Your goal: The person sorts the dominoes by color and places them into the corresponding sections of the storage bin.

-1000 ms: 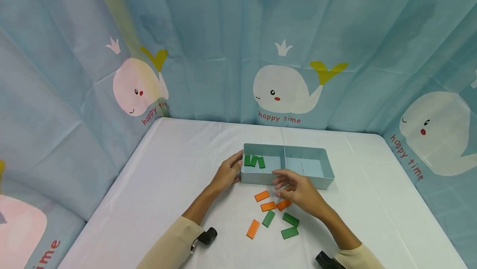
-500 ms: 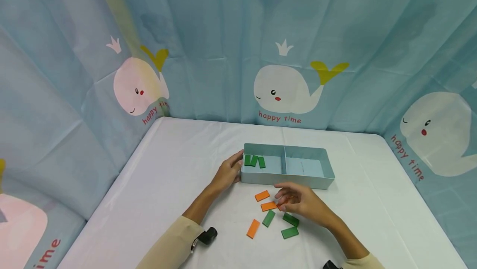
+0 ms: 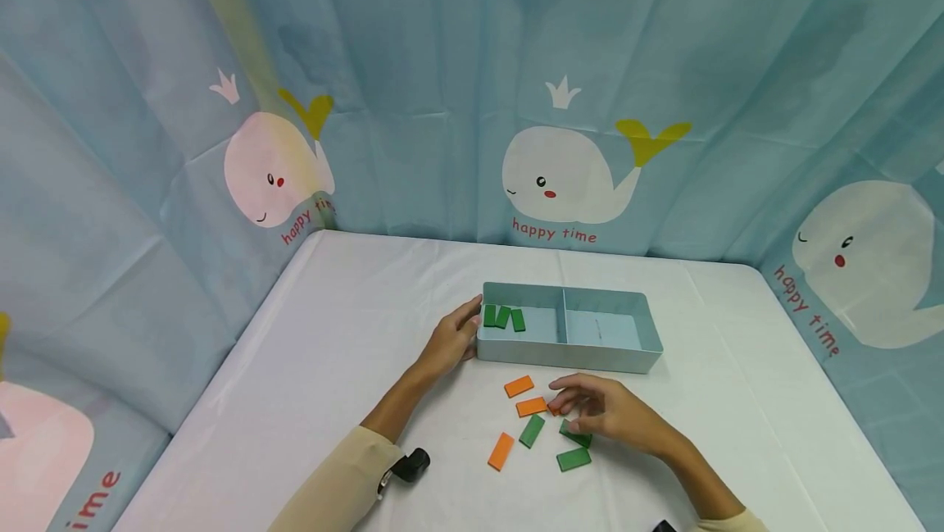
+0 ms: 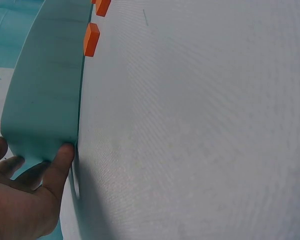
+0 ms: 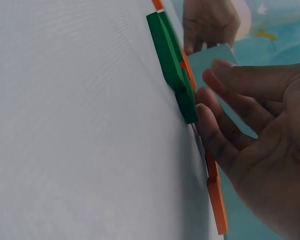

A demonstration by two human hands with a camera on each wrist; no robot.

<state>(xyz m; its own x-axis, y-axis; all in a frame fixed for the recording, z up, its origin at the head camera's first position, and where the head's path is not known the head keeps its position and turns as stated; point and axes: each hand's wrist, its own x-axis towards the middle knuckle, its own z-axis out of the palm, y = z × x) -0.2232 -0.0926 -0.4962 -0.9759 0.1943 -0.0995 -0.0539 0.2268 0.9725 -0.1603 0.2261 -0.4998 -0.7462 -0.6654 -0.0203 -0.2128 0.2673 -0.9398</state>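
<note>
In the head view my left hand (image 3: 447,345) rests against the left end of a pale blue two-compartment box (image 3: 575,356). Fingertips touch the box's end wall (image 4: 40,115) in the left wrist view. My right hand (image 3: 615,413) hovers over loose rectangular tiles with fingers loosely bent, holding nothing visible. Below its fingers lie a green tile (image 3: 578,438) and a partly covered orange tile (image 3: 553,410). In the right wrist view the fingertips are close to a green tile (image 5: 189,107); contact cannot be told.
Three green tiles (image 3: 503,318) lie in the box's left compartment. Other loose tiles include an orange tile (image 3: 501,451), a green tile (image 3: 532,431) and another green tile (image 3: 574,459). White cloth (image 3: 332,311) covers the table; a whale-print curtain (image 3: 413,171) hangs behind.
My right hand has drawn back from the box's front wall, toward me and slightly right, over the tiles. The left hand stays at the box. No tile has visibly moved.
</note>
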